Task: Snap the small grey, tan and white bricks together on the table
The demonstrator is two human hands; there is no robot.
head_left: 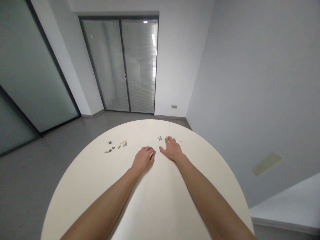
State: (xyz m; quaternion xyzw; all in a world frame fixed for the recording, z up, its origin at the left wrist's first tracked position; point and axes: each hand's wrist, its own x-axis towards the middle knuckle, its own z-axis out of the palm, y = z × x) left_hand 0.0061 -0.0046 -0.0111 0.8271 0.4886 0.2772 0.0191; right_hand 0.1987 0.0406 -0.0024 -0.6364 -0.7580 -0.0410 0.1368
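My left hand point(144, 158) rests on the white round table point(155, 200) with its fingers curled together. A pale spot shows between thumb and fingers, but whether it is a small piece or the tabletop I cannot make out. To the right, my right hand point(172, 149) reaches forward with its fingers spread. Its fingertips are at a small yellow piece point(167, 137), partly hidden by them. Two small grey pieces point(160, 138) lie just left of those fingertips, and a small white piece point(180, 141) lies to their right.
At the table's far left lie several small loose pieces: a dark square piece point(110, 142), a long yellow piece point(123, 142), a blue-grey piece point(125, 144) and a long grey piece point(107, 152). Beyond the table's curved edge stand a glass door point(140, 66) and a wall point(250, 83).
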